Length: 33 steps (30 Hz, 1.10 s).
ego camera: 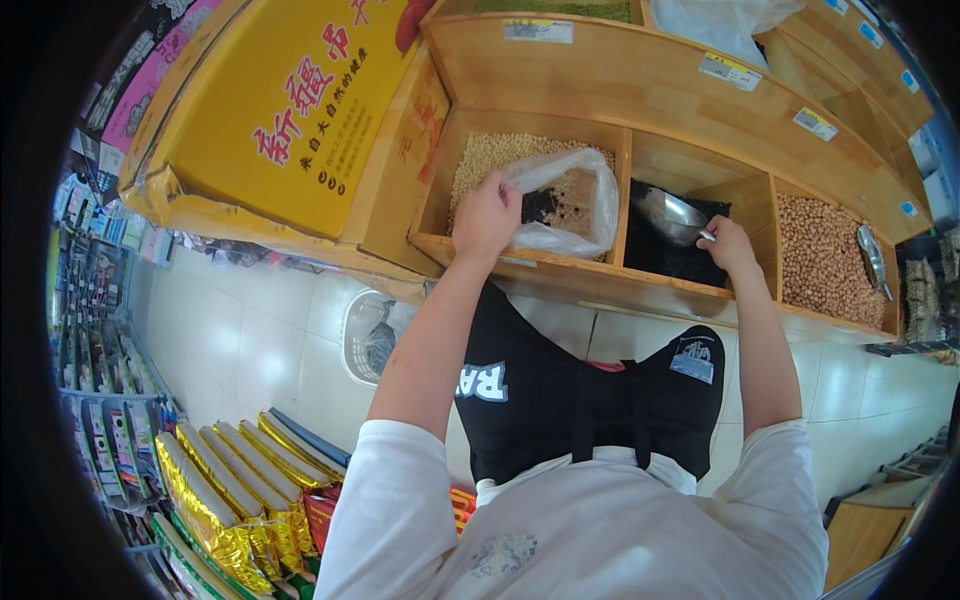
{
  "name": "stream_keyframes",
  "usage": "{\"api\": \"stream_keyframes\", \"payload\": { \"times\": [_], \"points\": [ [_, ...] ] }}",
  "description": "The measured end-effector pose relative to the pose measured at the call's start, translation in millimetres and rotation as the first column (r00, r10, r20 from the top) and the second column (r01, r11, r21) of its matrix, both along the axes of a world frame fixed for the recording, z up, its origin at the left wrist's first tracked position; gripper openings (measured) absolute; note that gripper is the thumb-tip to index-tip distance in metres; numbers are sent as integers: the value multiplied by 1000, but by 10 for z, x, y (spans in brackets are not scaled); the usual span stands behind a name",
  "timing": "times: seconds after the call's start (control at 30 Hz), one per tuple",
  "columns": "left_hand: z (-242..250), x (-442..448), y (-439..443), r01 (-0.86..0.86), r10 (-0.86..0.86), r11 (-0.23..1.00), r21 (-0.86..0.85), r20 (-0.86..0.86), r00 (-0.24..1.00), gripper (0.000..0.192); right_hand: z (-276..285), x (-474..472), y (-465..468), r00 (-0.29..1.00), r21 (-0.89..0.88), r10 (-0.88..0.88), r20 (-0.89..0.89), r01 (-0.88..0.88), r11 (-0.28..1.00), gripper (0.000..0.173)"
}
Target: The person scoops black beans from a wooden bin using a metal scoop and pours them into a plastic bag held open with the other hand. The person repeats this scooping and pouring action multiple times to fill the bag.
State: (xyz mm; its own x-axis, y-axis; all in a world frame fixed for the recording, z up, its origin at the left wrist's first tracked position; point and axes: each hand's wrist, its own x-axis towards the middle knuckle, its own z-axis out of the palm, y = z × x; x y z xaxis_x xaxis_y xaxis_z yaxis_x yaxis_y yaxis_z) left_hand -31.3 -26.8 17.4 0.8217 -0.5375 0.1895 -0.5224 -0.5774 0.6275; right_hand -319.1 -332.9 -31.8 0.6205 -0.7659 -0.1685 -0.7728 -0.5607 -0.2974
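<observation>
With my left hand [489, 214] I grip the rim of a clear plastic bag [604, 196] over the left bin, its mouth spread wide. Some black beans or grains [541, 204] lie inside the bag, and pale soybeans [491, 150] fill the bin around and behind it. My right hand [729, 244] holds the handle of a metal scoop [671, 217] in the middle bin. Its bowl looks empty and rests over the dark grains [664, 256] there. Exactly which kind of grain is too dark to tell.
Wooden dividers [627, 195] separate the bins. Peanuts [821, 255] and a second metal scoop [871, 255] lie in the right bin. A large yellow carton [247, 127] stands at left. A white plastic basket [365, 337] and gold-wrapped packages [225, 495] sit on the lower left.
</observation>
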Motion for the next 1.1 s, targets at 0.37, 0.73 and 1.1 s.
{"api": "stream_keyframes", "payload": {
  "times": [0.37, 0.73, 1.1],
  "points": [
    [-13, -11, 5, -7, 7, 1000, 10, 30, 1000, 23, -248, -77, -304, 991, 330, -127, 39, 107, 938, 36],
    [-41, 12, -4, -10, 10, 1000, 15, 28, 1000, 22, -409, -126, -348, 871, 337, -176, 460, 12, 941, 39],
    [-57, 12, 2, 6, -6, 1000, -5, 51, 999, 23, 1148, 53, 206, 786, 251, 70, 614, -279, 927, 24]
  ]
}}
